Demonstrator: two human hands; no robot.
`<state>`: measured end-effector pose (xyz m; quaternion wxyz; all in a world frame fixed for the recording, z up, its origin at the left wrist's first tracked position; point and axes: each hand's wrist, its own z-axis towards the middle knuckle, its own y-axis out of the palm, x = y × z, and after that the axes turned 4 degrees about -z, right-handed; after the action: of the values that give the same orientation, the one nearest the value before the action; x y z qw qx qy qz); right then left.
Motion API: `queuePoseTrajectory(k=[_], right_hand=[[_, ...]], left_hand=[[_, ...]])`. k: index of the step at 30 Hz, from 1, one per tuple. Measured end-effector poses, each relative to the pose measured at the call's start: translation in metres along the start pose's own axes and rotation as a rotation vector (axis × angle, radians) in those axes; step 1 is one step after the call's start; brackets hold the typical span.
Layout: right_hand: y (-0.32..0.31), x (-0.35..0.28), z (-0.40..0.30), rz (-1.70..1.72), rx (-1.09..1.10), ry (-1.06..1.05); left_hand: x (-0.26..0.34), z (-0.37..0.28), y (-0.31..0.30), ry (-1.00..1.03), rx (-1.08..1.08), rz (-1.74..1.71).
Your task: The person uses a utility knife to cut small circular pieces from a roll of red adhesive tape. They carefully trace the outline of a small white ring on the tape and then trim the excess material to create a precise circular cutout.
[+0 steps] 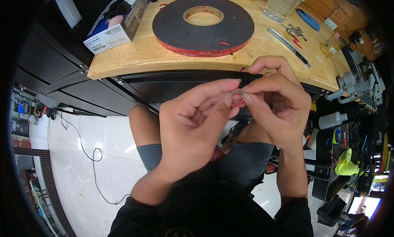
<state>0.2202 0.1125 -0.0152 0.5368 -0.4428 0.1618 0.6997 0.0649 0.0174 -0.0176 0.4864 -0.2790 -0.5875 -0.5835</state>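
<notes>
Both hands meet just in front of the wooden bench's edge. Between thumb and fingers, my left hand (197, 123) grips a small piece with red tape backing (236, 101). The fingertips of my right hand (274, 104) pinch the upper right end of the same piece; its exact shape is partly hidden by the fingers. On the bench behind lies a large roll of dark double-sided tape (172, 27) with red liner, a red scrap (224, 43) on its top. To its right are a snap-off utility knife (289, 47), small metallic pieces (296, 32) and a curled red strip (297, 42).
A nitrile glove box (115, 37) stands at the bench's left end. A clear container of liquid (278, 6), a blue disc (308, 19) and an amber-tinted container (331, 45) stand or lie at the right. A cable (94, 169) runs over the tiled floor.
</notes>
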Motion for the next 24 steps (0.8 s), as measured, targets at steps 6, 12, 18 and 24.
queuePoseTrajectory(k=[6,12,18,24], right_hand=[[-0.003,-0.003,0.0,-0.014,0.046,-0.004],[-0.001,-0.006,0.001,-0.079,0.063,0.001],[0.003,-0.017,-0.001,-0.404,0.082,-0.133],[0.006,-0.022,-0.001,-0.51,0.052,-0.175]], left_hand=[[-0.002,0.0,0.004,0.068,0.044,0.03],[-0.003,0.0,0.001,0.112,0.032,0.121],[-0.002,-0.001,0.002,0.148,0.023,0.15],[-0.003,0.0,0.001,0.23,0.029,0.313]])
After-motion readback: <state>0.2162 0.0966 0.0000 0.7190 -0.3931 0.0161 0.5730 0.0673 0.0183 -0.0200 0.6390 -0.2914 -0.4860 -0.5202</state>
